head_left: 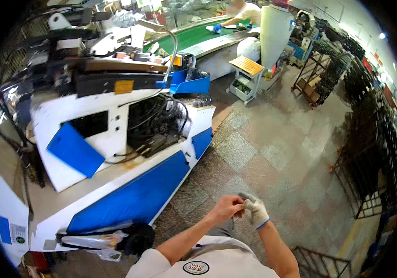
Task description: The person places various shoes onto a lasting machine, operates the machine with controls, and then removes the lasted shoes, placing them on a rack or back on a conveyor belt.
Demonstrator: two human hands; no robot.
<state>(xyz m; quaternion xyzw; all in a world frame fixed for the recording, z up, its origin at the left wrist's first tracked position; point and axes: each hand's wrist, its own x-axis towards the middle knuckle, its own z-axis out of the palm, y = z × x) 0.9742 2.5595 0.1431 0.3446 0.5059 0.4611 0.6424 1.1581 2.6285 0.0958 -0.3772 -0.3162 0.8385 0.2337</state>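
Observation:
My left hand is bare, with its fingers curled closed, and meets my right hand in front of my body. A white knit glove with a blue cuff edge covers my right hand. Its fingers bend in against the left fingertips, and a dark grey patch shows at the top of the glove's fingers. Whatever lies between the two hands, if anything, is too small and hidden to name. Both hands are above the tiled floor, apart from the machine at the left.
A white and blue machine with exposed hoses fills the left. Beyond it runs a green conveyor, where another person works in blue gloves. A small cart stands ahead. Dark racks line the right; a metal frame is low right.

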